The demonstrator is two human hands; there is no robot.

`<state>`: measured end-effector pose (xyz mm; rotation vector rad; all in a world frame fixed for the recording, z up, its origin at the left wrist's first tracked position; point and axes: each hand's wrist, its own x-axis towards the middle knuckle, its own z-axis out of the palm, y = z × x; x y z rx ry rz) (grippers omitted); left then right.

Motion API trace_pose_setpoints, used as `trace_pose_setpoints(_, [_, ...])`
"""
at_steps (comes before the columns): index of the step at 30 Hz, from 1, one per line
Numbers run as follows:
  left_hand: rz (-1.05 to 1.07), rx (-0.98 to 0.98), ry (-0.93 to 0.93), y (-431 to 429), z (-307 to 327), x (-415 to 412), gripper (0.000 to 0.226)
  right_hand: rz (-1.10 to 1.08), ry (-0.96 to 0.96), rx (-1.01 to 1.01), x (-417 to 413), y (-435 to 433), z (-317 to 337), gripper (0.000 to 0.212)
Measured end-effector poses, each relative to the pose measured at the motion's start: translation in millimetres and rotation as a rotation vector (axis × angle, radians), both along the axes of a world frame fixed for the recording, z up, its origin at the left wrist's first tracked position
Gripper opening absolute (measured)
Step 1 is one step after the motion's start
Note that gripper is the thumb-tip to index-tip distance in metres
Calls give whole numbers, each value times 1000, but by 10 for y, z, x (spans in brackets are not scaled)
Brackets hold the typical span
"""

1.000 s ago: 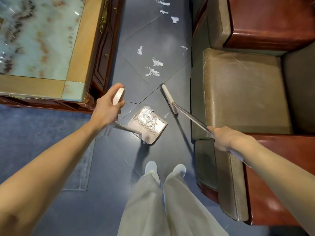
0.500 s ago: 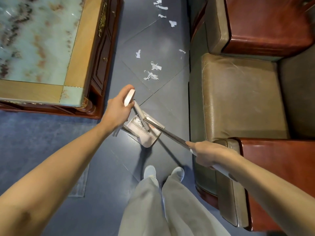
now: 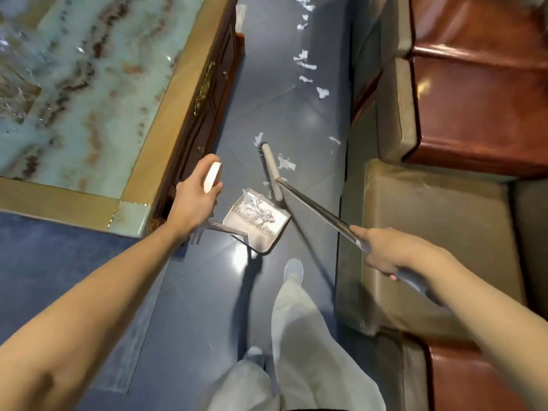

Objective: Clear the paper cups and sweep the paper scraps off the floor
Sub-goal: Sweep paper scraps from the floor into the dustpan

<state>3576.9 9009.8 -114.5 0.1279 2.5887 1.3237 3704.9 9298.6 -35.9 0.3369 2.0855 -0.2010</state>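
a: step — sweeping. left hand [image 3: 192,200] wrapped round the dustpan [image 3: 258,223] handle, right hand [image 3: 385,250] gripping the broom [image 3: 271,170] pole.
b: paper scraps [image 3: 286,165]?
a: some inside the dustpan, more just beyond its mouth. next, likely — pull the broom toward the dustpan.

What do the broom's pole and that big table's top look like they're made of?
Broom pole: probably metal, silvery with a bright sheen along it. Table top: looks like polished stone, perhaps marble or onyx, pale green with brown veins and glossy reflections.
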Motion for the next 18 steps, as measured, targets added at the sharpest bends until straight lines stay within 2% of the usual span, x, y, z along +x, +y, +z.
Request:
trace_pose_setpoints(3, [36, -8, -7, 187, 12, -424, 48, 73, 24, 51, -670, 294, -42, 75])
trace_pose_setpoints(7, [75, -42, -40, 428, 35, -989, 44, 146, 29, 120, -1584, 640, -206, 83])
trace_pose_setpoints(10, [105, -42, -70, 587, 22, -1360, 45, 169, 40, 161, -2149, 812, -403, 80])
trace_pose_setpoints(14, [119, -62, -93, 695, -17, -1693, 44, 157, 82, 163, -2537, 918, -695, 66])
trace_pose_setpoints(18, [147, -68, -101, 645, -6, -2048, 47, 63, 89, 51, -2762, 853, -894, 41])
